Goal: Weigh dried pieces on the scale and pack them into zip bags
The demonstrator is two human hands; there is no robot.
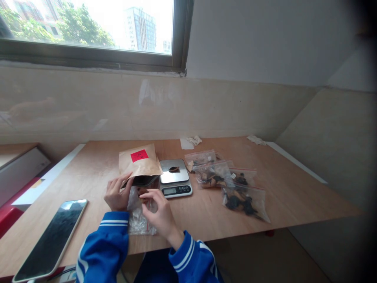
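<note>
My left hand (117,194) grips the lower, open edge of a brown paper bag (147,163) with a red label; the bag is tilted and its mouth faces me, dark inside. Just below that mouth, my right hand (160,214) pinches a small brown dried piece (142,193) between thumb and fingers. Under both hands lie see-through plastic zip bags (140,225). To the right of the paper bag stands a small digital kitchen scale (180,179). One curled dark dried piece (174,169) rests on its metal plate. The display is too small to read.
Several zip bags with dark dried pieces (240,202) lie right of the scale. A large phone or tablet (53,239) is at the left on the wooden table (203,224). Crumpled tissue (194,140) and white paper sit by the tiled wall. A window is above.
</note>
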